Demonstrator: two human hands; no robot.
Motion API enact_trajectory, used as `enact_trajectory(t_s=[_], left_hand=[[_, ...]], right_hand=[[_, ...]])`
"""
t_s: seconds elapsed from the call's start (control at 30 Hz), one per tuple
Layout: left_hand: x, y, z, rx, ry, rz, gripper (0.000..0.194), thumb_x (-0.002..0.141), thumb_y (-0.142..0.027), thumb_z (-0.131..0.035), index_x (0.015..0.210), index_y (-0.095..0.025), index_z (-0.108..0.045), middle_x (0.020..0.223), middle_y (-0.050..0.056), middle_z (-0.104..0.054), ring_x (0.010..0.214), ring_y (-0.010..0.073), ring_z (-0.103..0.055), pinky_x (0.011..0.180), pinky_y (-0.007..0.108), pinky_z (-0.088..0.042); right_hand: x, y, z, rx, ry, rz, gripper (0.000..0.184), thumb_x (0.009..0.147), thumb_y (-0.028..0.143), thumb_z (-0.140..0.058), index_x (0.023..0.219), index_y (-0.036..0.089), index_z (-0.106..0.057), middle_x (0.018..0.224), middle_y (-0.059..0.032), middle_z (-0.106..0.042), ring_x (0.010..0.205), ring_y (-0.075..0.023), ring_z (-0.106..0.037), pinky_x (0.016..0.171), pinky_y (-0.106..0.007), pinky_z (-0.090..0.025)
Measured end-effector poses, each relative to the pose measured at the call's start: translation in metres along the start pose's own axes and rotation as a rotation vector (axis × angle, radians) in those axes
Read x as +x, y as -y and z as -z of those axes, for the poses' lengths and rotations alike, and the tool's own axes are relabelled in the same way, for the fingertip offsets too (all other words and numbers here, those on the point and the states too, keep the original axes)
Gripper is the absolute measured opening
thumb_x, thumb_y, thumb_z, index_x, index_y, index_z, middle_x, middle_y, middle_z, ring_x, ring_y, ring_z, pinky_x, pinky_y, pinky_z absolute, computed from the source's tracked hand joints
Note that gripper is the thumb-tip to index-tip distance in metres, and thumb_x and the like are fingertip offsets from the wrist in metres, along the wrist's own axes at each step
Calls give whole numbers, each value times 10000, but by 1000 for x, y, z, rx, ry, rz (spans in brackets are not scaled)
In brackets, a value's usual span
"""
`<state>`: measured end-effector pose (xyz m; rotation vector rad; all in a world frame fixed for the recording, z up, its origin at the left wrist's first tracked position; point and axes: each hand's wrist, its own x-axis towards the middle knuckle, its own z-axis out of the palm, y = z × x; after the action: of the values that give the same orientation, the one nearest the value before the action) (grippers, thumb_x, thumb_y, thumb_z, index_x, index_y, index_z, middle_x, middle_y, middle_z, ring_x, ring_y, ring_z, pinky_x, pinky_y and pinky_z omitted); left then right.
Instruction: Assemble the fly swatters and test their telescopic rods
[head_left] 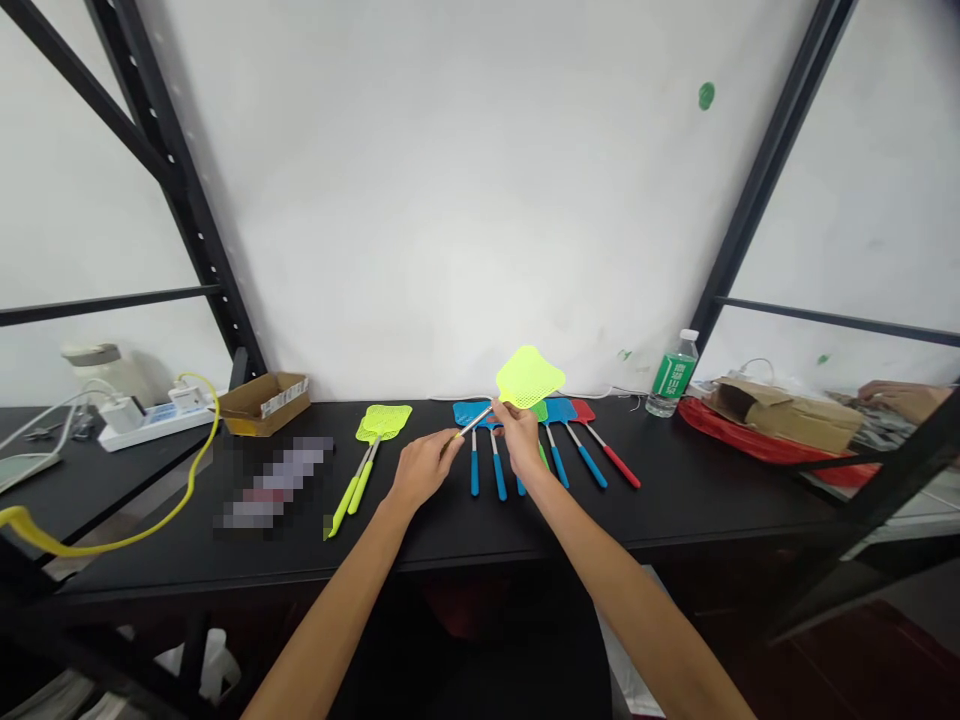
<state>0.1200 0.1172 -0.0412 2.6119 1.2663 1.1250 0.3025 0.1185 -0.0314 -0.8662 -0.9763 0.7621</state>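
Note:
A yellow-green fly swatter (529,376) with a metal rod is held above the table between both hands. My left hand (424,467) is closed round its handle end. My right hand (519,437) pinches the rod just below the perforated head. Behind and beneath the hands lie several fly swatters with blue handles, among them a blue swatter (591,466). A red swatter (615,460) is the rightmost of the row. Left of my left hand, two yellow-green swatters (366,470) lie close together, heads toward the wall.
On the black table (675,505), a cardboard box (266,402) and a power strip (154,428) with a yellow cable (196,470) lie left, near a blurred-out item. A water bottle (673,376) stands right. Beyond it are cardboard (787,415), red plastic and another person's hand (904,401).

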Motion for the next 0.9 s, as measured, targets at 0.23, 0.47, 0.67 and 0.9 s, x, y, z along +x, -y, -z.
enact_trajectory(t_s=[0.23, 0.47, 0.67, 0.9], left_hand=[[0, -4, 0, 32, 87, -1, 334, 989, -443, -375, 1004, -251, -648, 828, 14, -703, 803, 187, -654, 648, 248, -363], [0, -5, 1, 1, 131, -16, 333, 985, -446, -369, 1000, -247, -636, 775, 1, -681, 728, 176, -637, 614, 250, -342], [-1, -5, 4, -25, 114, -45, 373, 1003, -429, -322, 981, -239, -642, 701, -1, -650, 690, 176, -632, 611, 252, -349], [-1, 0, -3, 0, -28, -75, 361, 988, -440, -396, 1061, -249, -693, 959, 26, -742, 893, 193, -678, 705, 257, -424]], right_hand=[[7, -9, 22, 40, -41, -42, 413, 664, 561, -764, 786, 170, -713, 817, -54, -691, 714, -182, -639, 467, -231, -444], [3, -9, 27, 127, -53, -98, 411, 608, 491, -826, 836, 168, -715, 902, -75, -720, 686, -171, -641, 425, -219, -419], [1, -5, 32, 108, -16, -46, 396, 643, 505, -800, 854, 181, -712, 877, -65, -718, 678, -172, -634, 460, -240, -444], [5, -9, 35, -45, -47, 46, 356, 696, 535, -756, 800, 200, -699, 758, -65, -704, 717, -216, -648, 502, -281, -460]])
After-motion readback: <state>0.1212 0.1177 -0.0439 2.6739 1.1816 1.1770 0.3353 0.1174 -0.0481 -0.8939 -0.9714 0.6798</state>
